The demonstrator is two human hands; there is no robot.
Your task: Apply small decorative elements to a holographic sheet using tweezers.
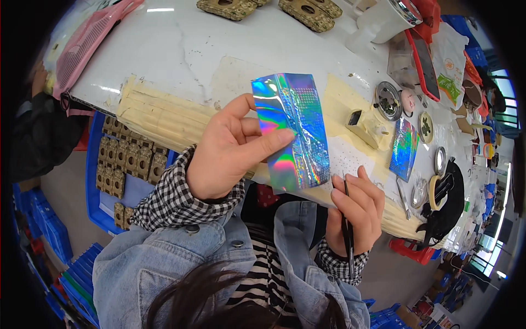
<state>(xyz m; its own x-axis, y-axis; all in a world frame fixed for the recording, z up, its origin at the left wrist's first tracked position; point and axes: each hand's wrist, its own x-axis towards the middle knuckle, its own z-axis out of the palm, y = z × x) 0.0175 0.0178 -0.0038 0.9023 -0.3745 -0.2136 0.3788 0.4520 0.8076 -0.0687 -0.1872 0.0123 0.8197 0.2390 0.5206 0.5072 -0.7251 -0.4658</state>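
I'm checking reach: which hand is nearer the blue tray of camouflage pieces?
Left. The left hand, holding a shiny sheet, is to the right of the tray; the right hand, holding black tweezers, is farther right.

workshop: taped white worktable [159,52], rows of matching camouflage parts [130,158] in blue tray [94,204], blue crates [50,226]

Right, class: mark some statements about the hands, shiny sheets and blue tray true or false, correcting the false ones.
1. The left hand holds a shiny sheet. True.
2. The right hand is empty. False: the right hand holds a slim dark tool.
3. Another shiny sheet is on the table. True.
4. The blue tray is on the person's right. False: the blue tray is on the left.
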